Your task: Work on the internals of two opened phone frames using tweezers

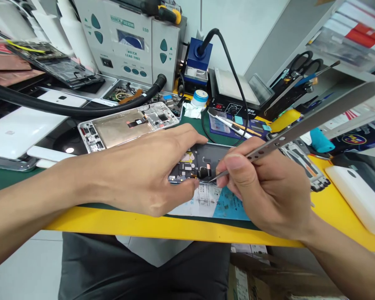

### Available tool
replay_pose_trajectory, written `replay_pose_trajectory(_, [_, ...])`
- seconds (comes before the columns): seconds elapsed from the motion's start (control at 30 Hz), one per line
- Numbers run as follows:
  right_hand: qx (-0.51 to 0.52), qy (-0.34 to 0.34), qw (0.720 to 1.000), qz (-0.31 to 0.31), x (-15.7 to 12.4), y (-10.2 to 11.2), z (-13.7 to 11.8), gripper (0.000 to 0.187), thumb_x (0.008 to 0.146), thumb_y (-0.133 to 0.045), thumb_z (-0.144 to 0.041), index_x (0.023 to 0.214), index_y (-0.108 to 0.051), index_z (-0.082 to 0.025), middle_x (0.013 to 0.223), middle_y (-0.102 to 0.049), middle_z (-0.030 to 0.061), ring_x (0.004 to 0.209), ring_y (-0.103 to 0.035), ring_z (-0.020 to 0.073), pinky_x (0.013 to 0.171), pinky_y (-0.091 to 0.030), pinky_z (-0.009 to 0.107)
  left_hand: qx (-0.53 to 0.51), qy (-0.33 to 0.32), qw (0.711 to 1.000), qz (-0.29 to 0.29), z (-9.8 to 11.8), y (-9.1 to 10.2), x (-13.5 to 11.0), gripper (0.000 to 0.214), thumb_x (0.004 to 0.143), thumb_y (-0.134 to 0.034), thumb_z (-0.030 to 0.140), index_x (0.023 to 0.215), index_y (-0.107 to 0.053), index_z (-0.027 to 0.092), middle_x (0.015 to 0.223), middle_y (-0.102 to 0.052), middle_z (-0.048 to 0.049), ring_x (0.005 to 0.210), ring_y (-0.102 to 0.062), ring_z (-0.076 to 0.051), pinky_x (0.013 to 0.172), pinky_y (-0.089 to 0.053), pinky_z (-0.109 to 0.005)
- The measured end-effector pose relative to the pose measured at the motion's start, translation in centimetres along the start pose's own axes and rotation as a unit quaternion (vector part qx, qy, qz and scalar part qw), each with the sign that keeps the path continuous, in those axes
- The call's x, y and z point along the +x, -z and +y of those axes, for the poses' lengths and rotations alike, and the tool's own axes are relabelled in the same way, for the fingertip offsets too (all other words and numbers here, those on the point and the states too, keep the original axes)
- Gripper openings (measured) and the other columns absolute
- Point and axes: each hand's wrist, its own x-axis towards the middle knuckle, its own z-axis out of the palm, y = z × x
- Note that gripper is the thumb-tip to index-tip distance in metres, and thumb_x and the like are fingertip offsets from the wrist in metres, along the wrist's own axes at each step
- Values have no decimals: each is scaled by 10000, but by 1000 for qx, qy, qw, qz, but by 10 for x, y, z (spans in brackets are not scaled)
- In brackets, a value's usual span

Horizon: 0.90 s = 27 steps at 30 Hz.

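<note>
My left hand (143,171) grips the near end of an opened dark phone (206,160), thumb and fingers wrapped round its edges. The phone lies on the green mat (6,179) near the yellow table edge (128,225). My right hand (268,187) pinches long steel tweezers (300,127). Their tips touch the phone's board near its lower end, beside a small dark part. The tweezers' back end runs up to the right past the camera.
A silver phone frame (125,127) lies behind my left hand. A rework station (128,41), black hose (65,108), soldering stand (198,58), hot plate (234,89), white tablet (21,125), scissors (303,64) and a printed card (212,202) are around.
</note>
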Motion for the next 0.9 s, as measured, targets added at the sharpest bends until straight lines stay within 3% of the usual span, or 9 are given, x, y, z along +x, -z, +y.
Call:
replay_pose_trajectory(0.43, [-11,-14,1000,-6,0,0,-2,211,1114,-597,-201,915,-658,-238,804,-679,-39,631,-637,109,586,-493,307,-2,-6,1000,14,1,-2,0,431,915,-647,433,1315,-626,274,1133,-691,-66,950,-681,-281,754,-558,-416])
replay_pose_trajectory(0.9, [13,-26,999,-19,3,2,-2,354,1148,-571,-291,811,-647,-215,808,-691,-17,663,-649,95,620,-493,292,1,-2,1000,15,1,-1,0,427,919,-644,434,1318,-627,284,1131,-687,-43,940,-671,-261,752,-553,-429])
